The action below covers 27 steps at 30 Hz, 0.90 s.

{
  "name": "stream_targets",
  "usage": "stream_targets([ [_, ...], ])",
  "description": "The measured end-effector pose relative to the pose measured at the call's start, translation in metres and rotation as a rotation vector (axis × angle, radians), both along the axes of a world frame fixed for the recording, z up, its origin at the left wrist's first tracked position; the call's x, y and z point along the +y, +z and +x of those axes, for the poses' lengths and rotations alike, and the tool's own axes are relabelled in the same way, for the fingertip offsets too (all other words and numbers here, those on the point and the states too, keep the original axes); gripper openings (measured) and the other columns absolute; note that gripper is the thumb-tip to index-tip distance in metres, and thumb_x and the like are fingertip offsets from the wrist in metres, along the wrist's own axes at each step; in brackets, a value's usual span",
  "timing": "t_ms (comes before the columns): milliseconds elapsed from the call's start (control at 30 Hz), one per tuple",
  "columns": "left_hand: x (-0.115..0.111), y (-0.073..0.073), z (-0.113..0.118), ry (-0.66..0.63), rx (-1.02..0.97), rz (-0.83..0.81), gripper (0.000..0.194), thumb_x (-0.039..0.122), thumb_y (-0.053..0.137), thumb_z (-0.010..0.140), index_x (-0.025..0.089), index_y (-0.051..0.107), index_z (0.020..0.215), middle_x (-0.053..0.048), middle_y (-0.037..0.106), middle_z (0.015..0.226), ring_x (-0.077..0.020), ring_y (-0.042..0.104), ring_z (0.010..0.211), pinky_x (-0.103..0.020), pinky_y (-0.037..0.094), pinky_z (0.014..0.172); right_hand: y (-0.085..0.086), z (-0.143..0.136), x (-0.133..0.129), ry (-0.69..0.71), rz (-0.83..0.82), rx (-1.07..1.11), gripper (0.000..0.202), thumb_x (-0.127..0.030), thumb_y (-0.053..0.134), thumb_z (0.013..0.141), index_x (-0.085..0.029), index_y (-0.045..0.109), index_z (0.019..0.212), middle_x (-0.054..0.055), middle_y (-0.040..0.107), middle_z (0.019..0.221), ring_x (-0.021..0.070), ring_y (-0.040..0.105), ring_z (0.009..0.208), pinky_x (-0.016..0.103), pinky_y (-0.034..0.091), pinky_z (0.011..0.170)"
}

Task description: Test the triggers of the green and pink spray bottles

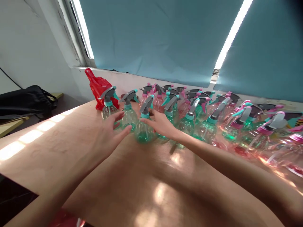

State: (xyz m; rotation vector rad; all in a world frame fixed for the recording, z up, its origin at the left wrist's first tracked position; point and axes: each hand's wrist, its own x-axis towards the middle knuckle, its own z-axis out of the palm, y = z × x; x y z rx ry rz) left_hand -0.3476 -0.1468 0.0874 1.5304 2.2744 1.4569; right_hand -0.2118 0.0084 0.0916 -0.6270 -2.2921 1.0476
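Note:
Clear spray bottles with grey trigger heads stand upright in a long group along the back of the wooden table. My right hand (162, 124) reaches in from the right and closes around the shoulder of a green-tinted spray bottle (144, 136), thumb across its front and fingers partly hidden behind. My left hand (112, 130) is open, thumb and fingers spread, just in front of two more green-tinted bottles. It partly covers the left spray bottle (108, 108) and the edge of the middle spray bottle (130, 117). Whether it touches either one I cannot tell.
Pink-collared spray bottles (260, 135) fill the right side. A crumpled red plastic bag (100, 85) stands behind the left bottle. The wooden table (132, 176) meets a wall and a blue-covered window (153, 41). A black bag (28, 101) lies at the far left.

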Motion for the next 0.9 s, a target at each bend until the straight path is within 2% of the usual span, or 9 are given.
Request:
stream_targets([
  [100,-0.001,-0.002,0.014,-0.123,-0.092,-0.058,0.073,0.054,0.068,0.078,0.02,0.046,0.138,-0.013,0.054,0.144,-0.034,0.051,0.133,-0.053,0.048,0.107,-0.01,0.022,-0.017,0.091,0.081,0.079,0.038,-0.043,0.066,0.089,-0.015,0.06,0.116,0.009,0.068,0.102,0.0256,0.066,0.095,0.038,0.053,0.079],
  [167,-0.001,-0.001,0.029,-0.206,-0.145,-0.108,0.076,0.055,0.07,0.076,0.021,0.045,0.139,-0.014,0.053,0.145,-0.0351,0.055,0.128,-0.053,0.05,0.103,-0.017,0.041,-0.029,0.155,0.137,0.155,0.028,-0.034,0.064,0.091,-0.016,0.061,0.112,0.009,0.067,0.11,0.0239,0.064,0.098,0.036,0.051,0.08],
  [267,-0.001,0.006,0.059,-0.332,-0.154,-0.095,0.066,0.046,0.071,0.076,0.024,0.05,0.134,-0.011,0.063,0.131,-0.032,0.063,0.118,-0.047,0.055,0.097,-0.021,0.071,-0.046,0.231,0.162,0.193,0.022,-0.025,0.062,0.09,-0.018,0.062,0.111,0.006,0.066,0.107,0.0206,0.064,0.093,0.033,0.051,0.078],
  [367,-0.001,0.012,0.091,-0.422,-0.149,-0.074,0.055,0.035,0.07,0.075,0.03,0.055,0.128,-0.005,0.071,0.113,-0.026,0.072,0.091,-0.04,0.062,0.075,-0.019,0.099,-0.06,0.259,0.153,0.167,0.017,-0.019,0.069,0.083,-0.02,0.063,0.099,0.002,0.066,0.097,0.0183,0.064,0.083,0.031,0.051,0.073],
  [500,0.004,0.013,0.129,-0.441,-0.166,-0.035,0.039,0.038,0.064,0.078,0.029,0.06,0.116,-0.006,0.072,0.111,-0.0247,0.072,0.087,-0.039,0.062,0.073,-0.017,0.131,-0.067,0.29,0.067,0.157,0.016,-0.034,0.075,0.082,-0.025,0.064,0.09,-0.001,0.064,0.091,0.0176,0.063,0.078,0.029,0.052,0.064],
  [600,0.01,0.01,0.154,-0.505,-0.238,-0.01,0.03,0.034,0.058,0.085,0.022,0.059,0.113,-0.006,0.072,0.097,-0.0219,0.072,0.077,-0.037,0.062,0.071,-0.022,0.155,-0.062,0.252,0.137,0.147,0.024,-0.044,0.076,0.082,-0.025,0.064,0.089,0.0,0.063,0.089,0.0175,0.062,0.073,0.032,0.053,0.064],
  [700,0.021,0.007,0.174,-0.606,-0.275,0.033,0.028,0.028,0.055,0.086,0.02,0.056,0.113,-0.005,0.07,0.094,-0.0195,0.071,0.073,-0.035,0.06,0.067,-0.031,0.184,-0.048,0.248,0.284,0.127,0.037,-0.049,0.072,0.085,-0.021,0.063,0.107,0.007,0.065,0.101,0.022,0.065,0.087,0.036,0.055,0.074],
  [767,0.033,0.005,0.184,-0.635,-0.243,0.065,0.027,0.026,0.055,0.084,0.02,0.058,0.11,-0.006,0.068,0.099,-0.0206,0.07,0.082,-0.036,0.06,0.073,-0.039,0.208,-0.032,0.237,0.354,0.128,0.043,-0.052,0.066,0.088,-0.021,0.06,0.116,0.011,0.065,0.117,0.0256,0.064,0.103,0.04,0.054,0.085],
  [900,0.061,0.0,0.199,-0.614,-0.129,0.079,0.024,0.022,0.052,0.083,0.022,0.06,0.106,-0.003,0.064,0.091,-0.0208,0.064,0.087,-0.041,0.056,0.088,-0.065,0.258,0.005,0.104,0.359,-0.045,0.041,-0.05,0.058,0.095,-0.022,0.058,0.124,0.012,0.065,0.124,0.0279,0.062,0.114,0.048,0.051,0.095],
])
